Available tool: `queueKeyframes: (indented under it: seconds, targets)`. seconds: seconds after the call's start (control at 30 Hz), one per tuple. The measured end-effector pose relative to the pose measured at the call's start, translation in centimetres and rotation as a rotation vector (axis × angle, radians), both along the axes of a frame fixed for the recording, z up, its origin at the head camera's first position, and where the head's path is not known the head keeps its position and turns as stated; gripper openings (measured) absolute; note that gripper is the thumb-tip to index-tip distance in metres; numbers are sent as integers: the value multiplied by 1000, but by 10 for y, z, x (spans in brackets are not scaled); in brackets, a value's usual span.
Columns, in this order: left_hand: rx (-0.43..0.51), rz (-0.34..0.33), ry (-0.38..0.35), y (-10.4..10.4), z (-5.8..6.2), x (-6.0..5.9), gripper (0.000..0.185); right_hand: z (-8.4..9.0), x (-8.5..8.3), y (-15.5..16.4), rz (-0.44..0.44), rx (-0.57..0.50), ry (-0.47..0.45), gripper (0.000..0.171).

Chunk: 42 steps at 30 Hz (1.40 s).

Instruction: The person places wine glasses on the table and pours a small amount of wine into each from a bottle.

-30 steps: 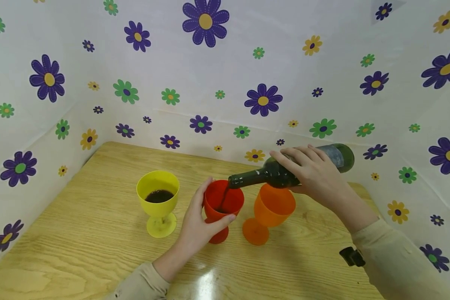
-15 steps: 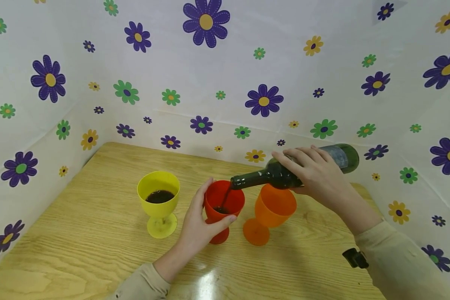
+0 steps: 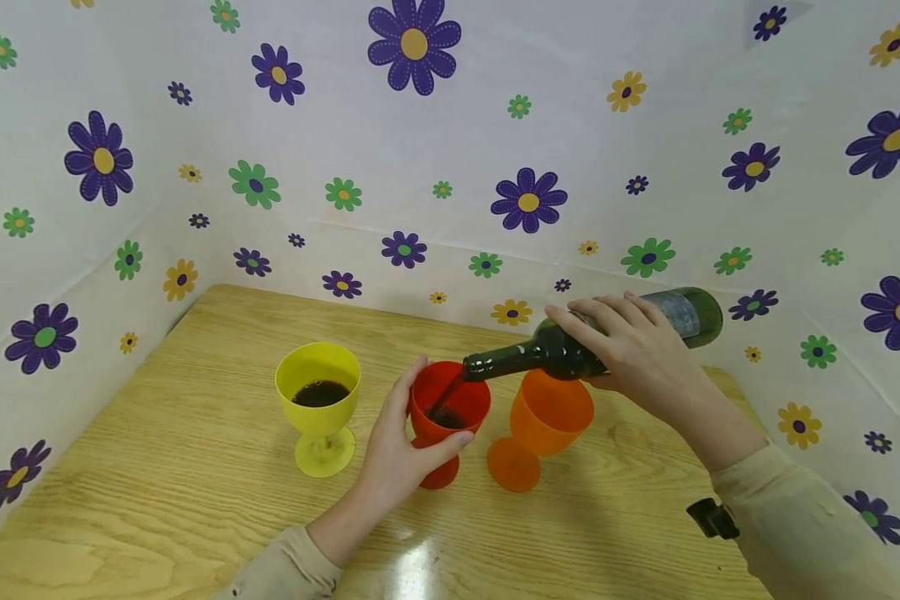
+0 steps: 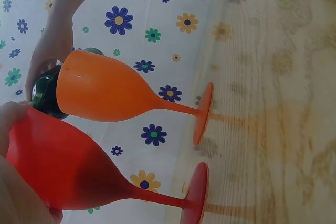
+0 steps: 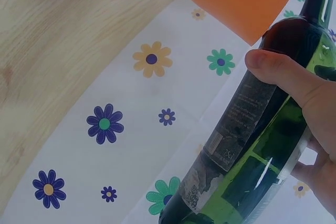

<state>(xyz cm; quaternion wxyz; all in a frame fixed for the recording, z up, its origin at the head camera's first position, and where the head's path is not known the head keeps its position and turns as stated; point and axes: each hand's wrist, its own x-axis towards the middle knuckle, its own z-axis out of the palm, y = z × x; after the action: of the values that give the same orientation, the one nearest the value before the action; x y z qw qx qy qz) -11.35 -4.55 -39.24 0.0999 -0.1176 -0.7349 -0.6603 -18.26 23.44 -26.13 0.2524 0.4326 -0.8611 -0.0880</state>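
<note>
My right hand grips a dark green glass bottle, tilted with its mouth over the red goblet. Dark liquid runs from the mouth into that goblet and pools, bubbly, at the bottom. The left hand holds the red goblet's bowl, thumb at the front and fingers round the far left side. In the left wrist view the red goblet's foot stands on the table. Beneath the bottle's shoulder, just right of the red one, is an orange goblet. In the right wrist view the bottle's label shows, partly torn.
On the left stands a yellow goblet with dark liquid in it. The wooden table ends at a white cloth printed with flowers, which rises behind and on both sides. A black strap piece sits on the right sleeve.
The dark pool in the red goblet has grown and turned bubbly. The bottle and right hand have shifted slightly rightward. The left hand stays on the goblet.
</note>
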Motion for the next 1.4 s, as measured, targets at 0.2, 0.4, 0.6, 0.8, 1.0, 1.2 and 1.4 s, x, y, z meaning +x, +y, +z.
queueKeyframes:
  seconds: [0.2,0.4,0.6,0.8,1.0,1.2,1.4]
  targets:
    - [-9,4,6,0,0,0,93,-1,0,0,-6,3,-2,105]
    - [-5,4,4,0,0,0,93,-1,1,-2,-15,3,-17,107]
    - [-5,5,-9,1,0,0,93,2,1,-3,-16,18,-22,105]
    - [-9,8,-11,3,0,-2,93,4,1,-2,-23,40,-36,103]
    - [-17,13,-12,3,0,-2,93,8,2,-2,-46,60,-72,103]
    - [-18,16,-4,2,0,-2,93,9,3,-2,-64,75,-127,106]
    - [-16,13,-4,2,0,-2,92,12,2,-1,-62,85,-156,105]
